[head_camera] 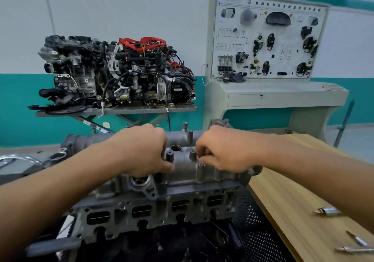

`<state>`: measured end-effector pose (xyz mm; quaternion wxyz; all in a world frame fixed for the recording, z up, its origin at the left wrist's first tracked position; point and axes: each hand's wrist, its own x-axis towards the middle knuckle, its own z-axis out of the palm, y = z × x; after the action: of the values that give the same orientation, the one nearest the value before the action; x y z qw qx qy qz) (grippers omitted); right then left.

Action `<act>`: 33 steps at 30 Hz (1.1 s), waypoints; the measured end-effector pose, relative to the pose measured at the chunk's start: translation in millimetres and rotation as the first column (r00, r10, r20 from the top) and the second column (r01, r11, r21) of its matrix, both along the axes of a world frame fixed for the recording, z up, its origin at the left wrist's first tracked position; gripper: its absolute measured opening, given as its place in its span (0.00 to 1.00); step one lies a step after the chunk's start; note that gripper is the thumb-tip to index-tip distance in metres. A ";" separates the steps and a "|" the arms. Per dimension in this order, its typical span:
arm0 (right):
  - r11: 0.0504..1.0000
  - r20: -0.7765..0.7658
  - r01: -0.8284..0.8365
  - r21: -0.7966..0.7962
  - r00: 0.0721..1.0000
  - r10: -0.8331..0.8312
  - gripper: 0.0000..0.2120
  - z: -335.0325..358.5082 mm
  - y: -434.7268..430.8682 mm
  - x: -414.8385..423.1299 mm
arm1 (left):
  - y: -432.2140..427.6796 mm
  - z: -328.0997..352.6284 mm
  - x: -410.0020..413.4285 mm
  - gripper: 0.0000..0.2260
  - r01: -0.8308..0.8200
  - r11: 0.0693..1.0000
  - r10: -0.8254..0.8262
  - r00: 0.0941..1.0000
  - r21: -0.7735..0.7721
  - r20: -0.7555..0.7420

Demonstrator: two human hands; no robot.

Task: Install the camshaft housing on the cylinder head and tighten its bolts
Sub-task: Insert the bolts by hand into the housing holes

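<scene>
**Housing seated, bolts being started by hand**

I see the camshaft housing [182,166] already sitting on the cylinder head [157,207], centre of view, left of the wooden counter [293,190]. Left hand [141,152] curled over the housing's left part; what it grips, I cannot tell. Right hand [224,150] pinched closed near a bolt [201,164] at the near edge, probably threading it. Tools [327,211] lie untouched on the counter, so I judge final tightening remains.

My single head-worn wide-angle camera looks forward and down, close over the grey cast-metal cylinder head [157,207], facing the teal-and-white wall [121,18].
</scene>
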<state>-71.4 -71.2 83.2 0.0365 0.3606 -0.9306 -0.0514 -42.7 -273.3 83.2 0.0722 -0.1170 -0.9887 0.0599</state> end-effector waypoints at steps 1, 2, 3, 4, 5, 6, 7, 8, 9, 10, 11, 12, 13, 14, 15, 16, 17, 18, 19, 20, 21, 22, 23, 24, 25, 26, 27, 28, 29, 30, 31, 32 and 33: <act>0.999 -0.024 0.007 0.047 1.000 -0.006 0.12 -0.2 -3.0 -1.0 | 3.2 -0.2 1.5 0.18 -0.006 1.000 0.006 1.000 -0.019 -0.002; 0.994 -0.071 0.014 0.107 0.997 -0.006 0.15 -1.2 -6.4 -1.9 | 5.5 0.3 2.3 0.14 0.003 1.000 -0.003 1.000 -0.012 0.010; 0.987 -0.121 0.016 0.158 0.993 0.003 0.18 -3.2 -9.5 -2.0 | 6.6 1.9 2.6 0.10 0.024 1.000 -0.024 0.999 0.008 0.035; 0.984 -0.166 0.023 0.178 0.986 0.007 0.21 -4.8 -11.8 -2.0 | 6.7 4.6 3.4 0.05 0.044 0.999 -0.046 0.996 0.025 0.077; 0.988 -0.189 0.033 0.152 0.982 -0.003 0.23 -5.4 -11.5 -3.1 | 6.1 7.5 4.1 0.06 0.058 0.998 -0.061 0.990 0.022 0.126; 0.993 -0.190 0.049 0.111 0.981 -0.028 0.25 -4.1 -9.8 -4.6 | 5.1 10.3 4.9 0.09 0.064 0.998 -0.066 0.983 0.018 0.171; 0.995 -0.179 0.072 0.073 0.982 -0.058 0.28 -1.3 -7.8 -5.3 | 4.1 13.1 6.4 0.11 0.059 0.998 -0.064 0.977 0.034 0.204; 0.995 -0.159 0.076 0.062 0.985 -0.065 0.29 1.9 -5.9 -5.7 | 3.6 15.6 6.9 0.09 0.047 0.996 -0.061 0.976 0.073 0.210; 0.995 -0.130 0.067 0.078 0.990 -0.056 0.29 5.1 -3.0 -7.6 | 4.2 17.6 7.4 0.07 0.041 0.992 -0.064 0.979 0.121 0.193; 0.993 -0.084 0.048 0.104 0.996 -0.039 0.26 8.0 -0.8 -9.5 | 5.9 18.0 6.7 0.08 0.025 0.986 -0.051 0.986 0.163 0.160; 0.990 -0.032 0.021 0.139 0.999 -0.016 0.22 9.2 0.4 -11.4 | 8.0 17.7 6.1 0.11 0.002 0.984 -0.021 0.994 0.179 0.103; 0.985 0.014 -0.006 0.174 1.000 0.003 0.19 8.5 0.3 -12.8 | 10.4 16.9 6.5 0.15 -0.034 0.988 0.029 0.999 0.151 0.035; 0.981 0.045 -0.024 0.190 0.999 0.016 0.17 6.6 -0.6 -13.6 | 12.4 15.7 6.1 0.18 -0.067 0.993 0.070 0.997 0.095 -0.026; 0.982 0.056 -0.026 0.186 0.998 0.016 0.17 3.9 -2.6 -13.9 | 14.3 14.1 6.5 0.20 -0.085 0.995 0.087 0.995 0.047 -0.055; 0.984 0.043 -0.014 0.176 0.999 0.007 0.20 1.0 -5.0 -12.8 | 16.1 12.7 7.7 0.19 -0.072 0.997 0.074 0.996 0.033 -0.043; 0.987 0.010 -0.002 0.160 1.000 0.000 0.22 -0.7 -7.3 -11.1 | 17.0 12.6 8.3 0.14 -0.033 0.999 0.033 0.999 0.038 -0.009; 0.989 -0.035 0.008 0.148 0.999 -0.003 0.25 -1.2 -8.4 -9.8 | 16.5 13.2 8.7 0.08 0.004 0.999 -0.006 0.999 0.048 0.047; 0.990 -0.076 0.018 0.140 0.997 -0.007 0.27 -0.7 -8.5 -8.7 | 15.1 14.9 9.8 0.04 0.040 0.998 -0.046 0.993 0.052 0.105; 0.991 -0.099 0.026 0.132 0.995 -0.013 0.27 1.2 -8.1 -7.4 | 12.9 16.9 10.7 0.07 0.069 0.996 -0.077 0.986 0.056 0.147; 0.991 -0.107 0.029 0.130 0.994 -0.015 0.27 4.6 -7.7 -6.0 | 10.8 19.7 12.9 0.09 0.086 0.994 -0.096 0.981 0.065 0.170; 0.990 -0.099 0.026 0.139 0.995 -0.012 0.26 9.0 -7.8 -4.8 | 8.1 22.5 13.0 0.08 0.089 0.991 -0.105 0.980 0.099 0.169; 0.987 -0.069 0.025 0.158 0.997 -0.015 0.23 13.3 -8.7 -4.2 | 5.0 24.6 12.5 0.05 0.089 0.983 -0.111 0.984 0.158 0.136; 0.982 -0.022 0.029 0.186 0.999 -0.026 0.19 16.6 -10.1 -4.7 | 2.7 25.9 11.7 0.03 0.080 0.976 -0.102 0.990 0.205 0.100; 0.976 0.024 0.030 0.217 0.999 -0.036 0.16 17.8 -12.1 -5.8 | 1.0 25.6 10.4 0.09 0.060 0.972 -0.075 0.995 0.225 0.059; 0.969 0.046 0.025 0.247 0.998 -0.037 0.15 17.1 -14.4 -7.1 | 0.7 24.2 10.1 0.15 0.019 0.980 -0.027 0.999 0.198 0.034; 0.963 0.041 0.020 0.267 0.999 -0.032 0.16 15.5 -16.7 -8.2 | 0.7 20.8 8.2 0.19 -0.028 0.987 0.027 1.000 0.158 0.012; 0.961 0.018 0.018 0.276 1.000 -0.024 0.18 13.7 -18.3 -9.0 | 1.5 16.8 7.0 0.20 -0.049 0.992 0.048 0.999 0.117 0.005; 0.961 -0.008 0.017 0.276 1.000 -0.016 0.21 12.2 -19.7 -9.4 | 2.8 13.3 7.6 0.18 -0.034 0.995 0.032 0.999 0.093 0.018; 0.962 -0.026 0.019 0.273 1.000 -0.012 0.22 11.7 -20.4 -9.5 | 3.3 11.7 7.2 0.12 -0.003 0.996 -0.001 0.999 0.091 0.050; 0.962 -0.026 0.028 0.273 0.999 -0.022 0.24 12.8 -20.9 -9.6 | 2.0 12.3 7.6 0.04 0.035 0.995 -0.044 0.994 0.096 0.098; 0.962 -0.009 0.043 0.271 0.999 -0.042 0.25 15.8 -21.0 -10.6 | -0.6 14.7 8.1 0.07 0.075 0.992 -0.089 0.984 0.099 0.151; 0.965 0.014 0.057 0.257 0.998 -0.063 0.27 21.1 -21.6 -14.1 | -3.6 19.8 9.0 0.14 0.100 0.988 -0.123 0.973 0.121 0.195; 0.973 0.026 0.067 0.220 0.997 -0.074 0.29 28.6 -22.2 -19.7 | -7.4 27.7 8.1 0.18 0.106 0.976 -0.149 0.961 0.190 0.233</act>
<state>-91.1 -93.4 111.8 -0.0213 0.3301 -0.9319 -0.1488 -34.6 -280.7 110.9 -0.0370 -0.1803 -0.9818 -0.0474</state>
